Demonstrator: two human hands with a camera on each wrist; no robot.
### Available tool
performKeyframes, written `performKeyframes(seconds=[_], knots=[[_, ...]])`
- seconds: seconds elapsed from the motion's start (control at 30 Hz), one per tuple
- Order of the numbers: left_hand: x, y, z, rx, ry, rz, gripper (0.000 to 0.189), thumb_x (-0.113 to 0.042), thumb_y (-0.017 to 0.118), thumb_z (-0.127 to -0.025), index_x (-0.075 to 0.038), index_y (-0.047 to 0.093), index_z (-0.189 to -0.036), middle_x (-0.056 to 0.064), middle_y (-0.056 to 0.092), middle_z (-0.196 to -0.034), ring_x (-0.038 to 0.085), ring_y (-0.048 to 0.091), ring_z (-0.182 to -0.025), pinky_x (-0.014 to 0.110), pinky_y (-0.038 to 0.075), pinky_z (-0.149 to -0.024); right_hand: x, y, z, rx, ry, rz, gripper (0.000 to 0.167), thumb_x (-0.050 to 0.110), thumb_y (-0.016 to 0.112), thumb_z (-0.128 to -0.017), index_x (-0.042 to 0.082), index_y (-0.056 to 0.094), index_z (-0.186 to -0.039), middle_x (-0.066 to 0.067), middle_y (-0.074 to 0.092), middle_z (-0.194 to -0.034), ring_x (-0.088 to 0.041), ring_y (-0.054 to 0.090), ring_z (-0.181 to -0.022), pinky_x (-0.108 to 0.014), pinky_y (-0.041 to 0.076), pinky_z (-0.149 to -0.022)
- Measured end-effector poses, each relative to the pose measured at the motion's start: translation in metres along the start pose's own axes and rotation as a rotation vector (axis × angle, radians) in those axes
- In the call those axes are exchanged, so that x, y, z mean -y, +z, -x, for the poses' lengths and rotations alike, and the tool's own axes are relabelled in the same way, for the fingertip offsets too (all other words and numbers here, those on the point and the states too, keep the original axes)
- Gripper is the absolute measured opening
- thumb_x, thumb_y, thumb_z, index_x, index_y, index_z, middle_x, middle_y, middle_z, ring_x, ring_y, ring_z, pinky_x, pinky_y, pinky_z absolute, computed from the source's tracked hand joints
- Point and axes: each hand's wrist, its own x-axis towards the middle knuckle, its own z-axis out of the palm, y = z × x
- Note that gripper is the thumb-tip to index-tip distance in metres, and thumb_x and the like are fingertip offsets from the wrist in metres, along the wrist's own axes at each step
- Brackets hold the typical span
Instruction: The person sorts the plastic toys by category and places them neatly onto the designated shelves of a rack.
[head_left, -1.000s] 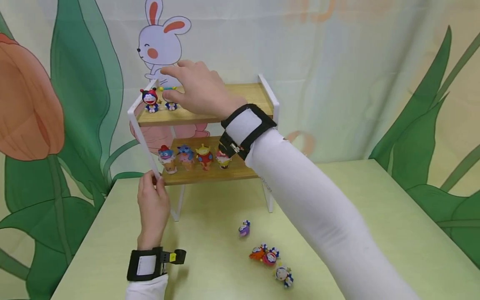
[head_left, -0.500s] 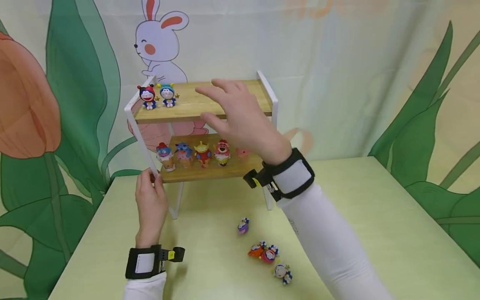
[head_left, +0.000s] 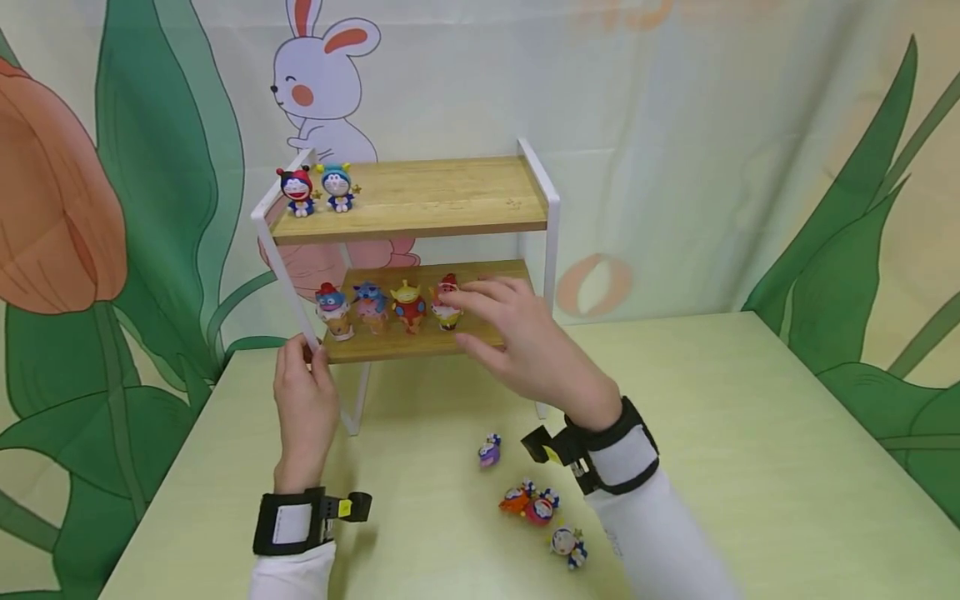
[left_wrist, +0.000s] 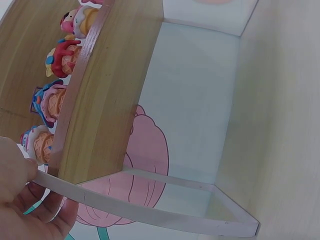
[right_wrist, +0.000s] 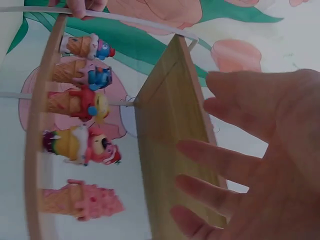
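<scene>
My left hand (head_left: 306,408) grips the white side frame (head_left: 289,283) of a two-tier wooden shelf (head_left: 450,187) near the lower board; in the left wrist view, the thumb and fingers lie around the frame. With fingers spread and holding nothing, my right hand (head_left: 528,342) is in front of the lower board's right part. Several ice-cream-cone figurines stand in a row there, among them a blue one with a red hat (head_left: 334,312) and a pink bear (head_left: 447,304). A pink one (right_wrist: 82,200), hidden in the head view, ends the row. Two blue-and-white cat figurines (head_left: 337,187) stand on the top board's left.
Several small figurines lie on the table (head_left: 712,400) before the shelf: a purple one (head_left: 490,451), an orange one (head_left: 515,499) and a pink one (head_left: 540,510) together, and a white-headed one (head_left: 564,543). A printed curtain (head_left: 675,167) hangs behind.
My right hand has drawn back from the cat figurines on the top board, moving right and down to the lower board's front. My left hand keeps its grip on the frame.
</scene>
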Motion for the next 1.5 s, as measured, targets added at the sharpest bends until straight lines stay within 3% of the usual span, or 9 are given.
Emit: performKeyframes(seconds=[0.2,0.37,0.57,0.9,1.5], knots=[[0.000,-0.002,0.000,0.000,-0.009,-0.005,0.025,-0.007,0.045,-0.104,0.007,0.047,-0.124,0.021,0.050,-0.108,0.030,0.051,-0.094,0.039,0.046,-0.076,-0.015,0.016,0.020,0.177,0.079,-0.081,0.041,0.021,0.060,-0.099,0.010,0.056,-0.137,-0.010,0.054,-0.138,-0.027,0.046,-0.129,-0.041,0.035,-0.107],[0.001,-0.001,0.000,0.001,-0.006,-0.002,0.025,-0.008,0.045,-0.104,0.007,0.047,-0.124,0.021,0.050,-0.109,0.030,0.051,-0.093,0.039,0.046,-0.076,-0.027,0.029,0.035,0.304,0.193,-0.131,0.042,0.027,0.056,-0.101,0.010,0.054,-0.139,-0.006,0.055,-0.139,-0.023,0.052,-0.124,-0.037,0.040,-0.103],[0.001,-0.001,0.000,-0.001,-0.001,-0.002,0.025,-0.008,0.045,-0.104,0.006,0.047,-0.124,0.020,0.051,-0.108,0.030,0.051,-0.092,0.037,0.045,-0.074,-0.035,0.038,0.047,0.320,0.254,-0.192,0.040,0.023,0.058,-0.100,0.010,0.056,-0.137,-0.008,0.060,-0.133,-0.022,0.062,-0.105,-0.035,0.048,-0.090],[0.001,0.002,-0.002,-0.003,0.018,-0.009,0.022,-0.007,0.046,-0.103,0.006,0.048,-0.121,0.019,0.051,-0.106,0.030,0.051,-0.092,0.036,0.045,-0.075,-0.038,0.047,0.061,0.366,0.360,-0.196,0.036,0.022,0.060,-0.098,0.012,0.059,-0.132,-0.008,0.066,-0.116,-0.019,0.064,-0.096,-0.037,0.051,-0.081],[0.001,0.001,0.003,0.006,-0.004,-0.015,0.028,-0.009,0.045,-0.104,0.007,0.045,-0.127,0.021,0.050,-0.111,0.031,0.051,-0.096,0.041,0.047,-0.079,-0.060,0.079,0.065,0.486,0.484,-0.146,0.036,0.029,0.063,-0.096,0.006,0.064,-0.123,-0.009,0.067,-0.109,-0.022,0.062,-0.096,-0.040,0.050,-0.081]])
